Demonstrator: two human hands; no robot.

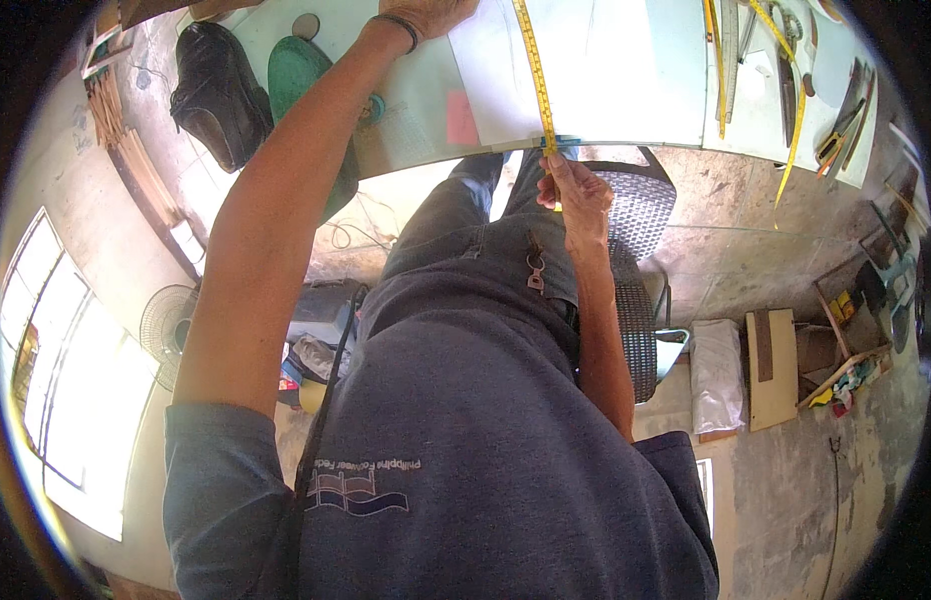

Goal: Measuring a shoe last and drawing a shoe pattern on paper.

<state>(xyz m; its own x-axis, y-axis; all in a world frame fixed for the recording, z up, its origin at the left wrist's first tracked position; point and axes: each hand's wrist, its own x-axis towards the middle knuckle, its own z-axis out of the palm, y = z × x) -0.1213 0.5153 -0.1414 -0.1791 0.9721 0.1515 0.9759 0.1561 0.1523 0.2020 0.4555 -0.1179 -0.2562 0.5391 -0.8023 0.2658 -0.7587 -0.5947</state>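
My right hand point(581, 195) is closed at the table's near edge, its thumb and fingers pinching a yellow tape measure point(534, 70). The strip runs from there up over a white sheet of paper point(616, 80) and out of the top of the view. At the upper edge, my left hand point(424, 14), with a dark band at the wrist, is over the table beside the sheet; its fingers are mostly cut off, so their hold is unclear. A pink slip point(461, 118) lies next to the sheet. Left of my left forearm is a green shoe-shaped piece point(294, 75), partly hidden.
A black shoe point(221, 95) sits at the table's left. Another yellow tape point(792, 130), a cutter point(834, 140) and several slim tools lie on the right. Below the table edge stands a dark woven chair point(636, 205); a fan point(168, 325) is at the far left.
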